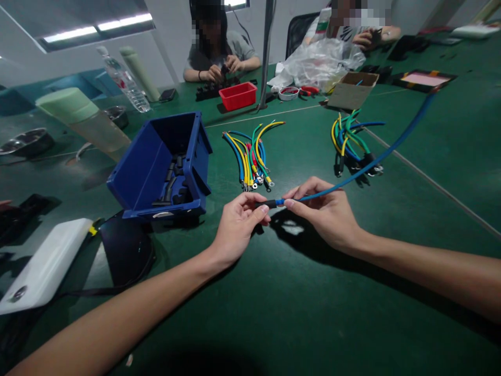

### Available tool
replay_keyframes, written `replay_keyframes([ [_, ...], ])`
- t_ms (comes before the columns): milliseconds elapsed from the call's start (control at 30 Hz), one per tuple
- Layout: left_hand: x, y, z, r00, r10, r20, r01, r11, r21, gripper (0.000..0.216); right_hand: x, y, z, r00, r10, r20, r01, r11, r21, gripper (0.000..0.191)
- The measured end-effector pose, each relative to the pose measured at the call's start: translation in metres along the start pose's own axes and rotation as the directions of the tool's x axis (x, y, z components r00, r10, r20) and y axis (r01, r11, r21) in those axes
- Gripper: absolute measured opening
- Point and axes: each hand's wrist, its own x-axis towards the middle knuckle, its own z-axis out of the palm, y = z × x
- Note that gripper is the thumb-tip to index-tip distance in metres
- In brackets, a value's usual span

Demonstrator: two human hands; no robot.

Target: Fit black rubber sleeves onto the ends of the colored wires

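With the blue bin [131, 175] as my mark, my left hand [240, 224] is to the right of its near corner, thumb and fingers pinching a short black sleeve [268, 204]. My right hand [321, 209], farther to the right of the bin, grips a blue wire [376, 163] close to its end, and that end meets the sleeve's mouth; how far it reaches inside, I cannot tell. The wire's long free length curves up and away from the bin, toward the far right. Both pieces are held above the green table [235, 324]. Inside the bin lie more loose black sleeves [172, 183]. Just right of the bin, beyond my left hand, lies a bundle of blue, yellow, green and red wires [246, 162] with ring terminals pointing toward me. A second bundle [346, 138], well to the right of the bin, has black pieces at its near ends. Beyond the bin's far side stands a red tray [238, 97], with one person's hands [225, 68] at small dark parts behind it; a cardboard box [349, 93] is farther right. To the near left of the bin lies a white device [50, 263].
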Motion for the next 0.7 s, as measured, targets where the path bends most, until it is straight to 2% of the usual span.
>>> replay_keyframes([
  [267,-0.0002,0.0001,-0.0006,0.999,-0.019,-0.035,0.020,1.000,0.022,0.024,0.0005,0.0012,-0.0024,1.000,0.012,0.015,-0.012,1.000,-0.008,0.024],
  [467,0.0004,0.0021,-0.0001,0.998,-0.053,-0.016,0.054,0.997,0.047,0.025,0.0003,0.0033,-0.0022,0.998,0.015,0.059,-0.015,1.000,-0.008,0.025],
  [700,-0.0022,0.0032,0.0004,0.999,-0.017,-0.031,0.019,0.998,0.056,0.025,0.0001,0.0021,-0.0015,0.998,0.018,0.056,-0.017,1.000,-0.007,0.029],
])
